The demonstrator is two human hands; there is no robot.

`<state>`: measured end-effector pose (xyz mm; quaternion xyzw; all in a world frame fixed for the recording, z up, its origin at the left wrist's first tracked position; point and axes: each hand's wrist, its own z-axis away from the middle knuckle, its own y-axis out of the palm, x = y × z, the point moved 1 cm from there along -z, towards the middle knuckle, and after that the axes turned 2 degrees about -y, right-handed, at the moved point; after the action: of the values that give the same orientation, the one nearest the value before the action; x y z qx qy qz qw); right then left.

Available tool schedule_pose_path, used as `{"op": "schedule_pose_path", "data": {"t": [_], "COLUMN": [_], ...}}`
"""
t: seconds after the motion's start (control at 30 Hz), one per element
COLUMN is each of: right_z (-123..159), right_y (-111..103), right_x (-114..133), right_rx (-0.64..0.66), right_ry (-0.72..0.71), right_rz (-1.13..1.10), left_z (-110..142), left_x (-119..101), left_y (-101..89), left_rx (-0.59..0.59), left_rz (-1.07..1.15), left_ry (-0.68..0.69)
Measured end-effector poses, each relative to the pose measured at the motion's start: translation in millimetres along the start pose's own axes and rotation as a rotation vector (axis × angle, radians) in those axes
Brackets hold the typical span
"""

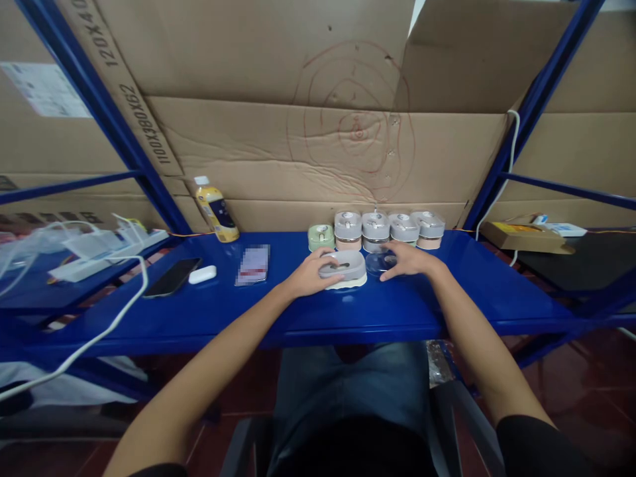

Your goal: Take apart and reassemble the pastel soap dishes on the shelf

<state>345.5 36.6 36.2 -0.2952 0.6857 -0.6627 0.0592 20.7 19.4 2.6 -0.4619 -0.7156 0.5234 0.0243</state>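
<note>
Hands (309, 273) — at grey container (354, 265), clear lid (374, 264).

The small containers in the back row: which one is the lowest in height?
The green container, at the left end of the row. Its top sits lower than those of the other four containers.

A yellow bottle (218, 212) (white-capped) stands behind a white case (203, 275) and black phone (172, 277).

Open blue tabletop (497, 285) right of the clear piece (375, 264), stacked containers (376, 224) as barrier behind
</note>
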Motion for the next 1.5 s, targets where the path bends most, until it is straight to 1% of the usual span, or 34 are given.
{"op": "schedule_pose_path", "data": {"t": [0.1,0.17,0.23,0.3,0.37,0.43,0.5,0.57,0.63,0.77,0.93,1.3,1.43,1.5], "right_z": [-0.6,-1.7,-1.6,0.0,1.9,2.6,1.3,-1.5,-4.8,-9.2,-9.7,-7.3,2.6,17.9], "right_y": [0.0,0.3,-1.6,-5.2,-8.1,-7.4,-1.9,6.7,15.8,27.7,31.6,35.7,31.9,27.6], "right_x": [-9.9,-12.1,-12.3,-10.9,-6.3,2.6,15.5,30.5,44.5,61.3,65.3,75.3,66.8,55.9], "right_rx": [0.073,0.101,0.095,0.027,-0.101,-0.239,-0.309,-0.296,-0.251,-0.225,-0.193,-0.141,-0.099,-0.097], "right_ry": [0.094,0.12,0.123,0.124,0.103,0.028,-0.1,-0.235,-0.323,-0.367,-0.348,-0.246,-0.25,-0.189], "right_rz": [-0.032,-0.054,-0.065,-0.044,-0.032,-0.08,-0.174,-0.228,-0.213,-0.162,-0.156,-0.05,-0.033,-0.011], "left_z": [-1.4,-2.5,-3.3,-3.5,-3.2,-2.5,-1.6,-0.9,-0.6,-1.3,-2.3,-3.5,-1.5,0.7], "left_x": [-2.0,-3.0,-4.5,-6.4,-8.5,-9.8,-9.8,-8.6,-7.5,-8.8,-9.9,1.4,5.0,5.4], "left_y": [4.1,5.0,5.0,4.4,4.4,5.5,8.3,12.4,17.2,24.1,25.5,30.0,26.9,23.5], "left_rx": [0.022,0.02,0.017,0.018,0.028,0.041,0.041,0.026,0.011,-0.021,-0.004,0.038,0.049,0.055], "left_rz": [0.003,0.003,-0.001,-0.003,-0.003,-0.005,-0.003,0.014,0.041,0.073,0.098,0.126,0.121,0.126], "left_ry": [-0.002,-0.005,-0.018,-0.048,-0.073,-0.077,-0.059,-0.039,-0.023,0.027,0.04,0.035,0.016,-0.005]}}
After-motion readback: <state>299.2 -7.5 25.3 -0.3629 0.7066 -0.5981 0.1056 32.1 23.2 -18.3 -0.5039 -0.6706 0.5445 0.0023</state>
